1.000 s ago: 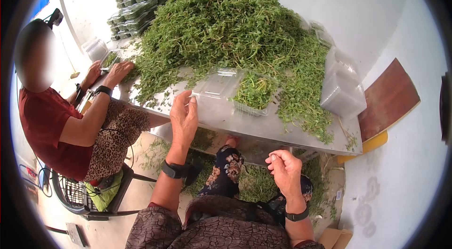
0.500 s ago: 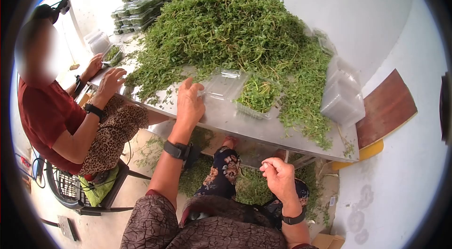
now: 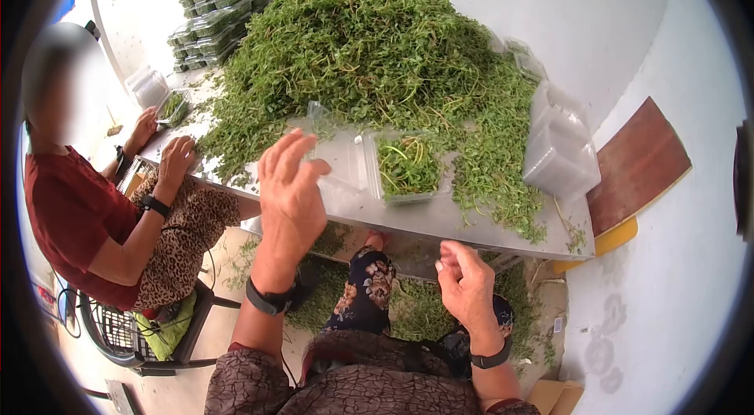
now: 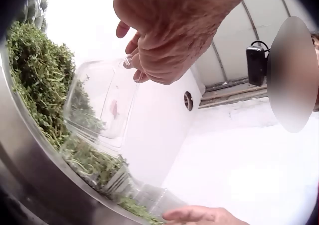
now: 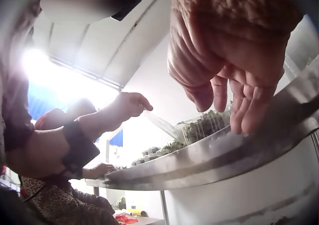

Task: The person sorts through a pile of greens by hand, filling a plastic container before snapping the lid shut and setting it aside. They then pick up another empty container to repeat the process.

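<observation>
Left of the tub, the left hand pinches the lid; the right hand hangs, fingers loosely curled. Closing cleanly should mean tucking greens inside.

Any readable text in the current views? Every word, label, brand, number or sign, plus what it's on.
None readable in any view.
Pale rectangle low by the wall: too small to tell whether it bears print.
Open clear container: no lettering seen.
Stacked empty containers: no legible marking.
Filled packs: too small to read anything.
Left wristband and right wristband: nothing legible.
</observation>
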The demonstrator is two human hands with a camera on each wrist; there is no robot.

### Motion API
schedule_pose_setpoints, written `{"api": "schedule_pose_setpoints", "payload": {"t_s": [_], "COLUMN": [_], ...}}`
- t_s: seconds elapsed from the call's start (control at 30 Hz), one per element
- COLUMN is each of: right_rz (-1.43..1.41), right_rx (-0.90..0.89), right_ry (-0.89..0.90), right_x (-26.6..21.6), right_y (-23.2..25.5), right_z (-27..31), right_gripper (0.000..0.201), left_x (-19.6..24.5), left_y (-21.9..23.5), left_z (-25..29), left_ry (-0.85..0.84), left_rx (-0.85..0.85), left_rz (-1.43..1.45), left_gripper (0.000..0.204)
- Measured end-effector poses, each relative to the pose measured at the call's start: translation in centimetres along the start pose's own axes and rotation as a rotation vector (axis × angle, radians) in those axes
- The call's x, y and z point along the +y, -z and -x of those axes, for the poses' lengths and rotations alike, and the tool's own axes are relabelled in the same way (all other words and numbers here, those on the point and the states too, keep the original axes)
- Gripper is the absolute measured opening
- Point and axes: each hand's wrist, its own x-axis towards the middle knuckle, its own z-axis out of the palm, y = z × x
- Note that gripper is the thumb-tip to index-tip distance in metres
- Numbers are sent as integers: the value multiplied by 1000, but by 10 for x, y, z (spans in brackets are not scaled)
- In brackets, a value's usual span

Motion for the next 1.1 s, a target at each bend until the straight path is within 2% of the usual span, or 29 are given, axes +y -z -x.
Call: {"api": "schedule_pose_setpoints", "payload": {"t_s": [0.03,0.13,0.2,0.33,0.43,0.5,0.57,0.63,0.7,0.77,0.83,0.87,0.9,0.97,1.0,1.03,1.1], "right_rz": [-1,75,240,201,219,88,2,-62,-30,-1,-57,-78,-78,-124,-182,-181,-196], "right_rx": [2,22,53,77,71,67,101,109,105,102,99,89,88,101,94,93,92], "right_ry": [0,52,225,261,359,424,403,372,376,375,338,324,323,305,255,257,206], "right_x": [-4,-15,-25,-41,-44,-35,-31,-26,-29,-29,-28,-25,-23,-18,-14,-11,-7], "right_y": [1,1,1,-3,-6,-10,-12,-9,-1,4,7,8,8,7,7,6,6], "right_z": [-3,-14,-23,-37,-43,-46,-44,-43,-47,-52,-56,-58,-61,-68,-70,-74,-82], "right_gripper": [33,43,51,52,48,41,34,27,23,20,18,19,19,19,20,20,21], "left_x": [8,27,39,67,83,90,91,87,72,55,45,39,35,28,24,18,4], "left_y": [4,8,10,11,5,7,8,7,7,4,-5,-13,-19,-29,-30,-36,-56], "left_z": [-3,-7,-12,-14,-9,-7,-2,3,18,31,43,43,41,33,28,25,23], "left_ry": [-59,-98,-136,-244,-323,-336,-349,-313,-303,-213,-11,68,69,289,355,356,462], "left_rx": [-30,-28,-49,-71,-116,-119,-125,-38,80,204,292,304,303,171,49,51,-95], "left_rz": [5,84,150,310,360,386,414,480,384,394,369,419,419,638,721,722,1045], "left_gripper": [22,23,27,31,38,38,38,34,32,33,35,42,42,43,54,54,61]}}
